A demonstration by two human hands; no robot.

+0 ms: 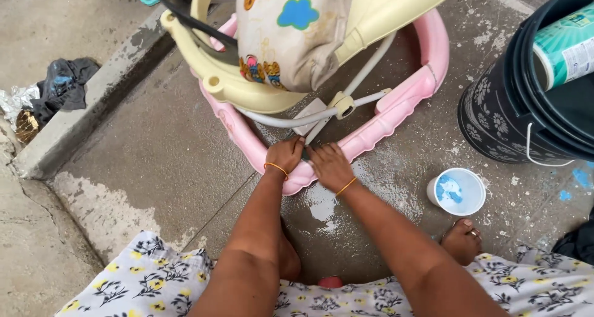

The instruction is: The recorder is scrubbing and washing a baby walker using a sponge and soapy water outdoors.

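On the wet concrete floor, near the middle of the slab, both arms reach straight forward from the person's lap and meet at the near rim of a baby walker. The left hand is curled into a loose fist, knuckles up, fingers folded down onto the pink plastic base ring; something dark shows between the two hands, but I cannot tell which hand holds it. The right hand lies flatter, palm down, fingers bent and pressed against the same rim, touching the left at the fingertips. Each wrist wears a thin orange band.

The walker is tipped, its smooth pink ring lying on the floor and its pale yellow moulded tray raised towards the far edge. A soiled cream fabric seat with cartoon prints hangs from the tray, and grey metal tubes cross under it.

Just right of the hands stands a small round white cup holding blue powder. At the right edge of the slab sits a dark patterned bucket. A crumpled dark cloth lies beyond the raised kerb at the left.
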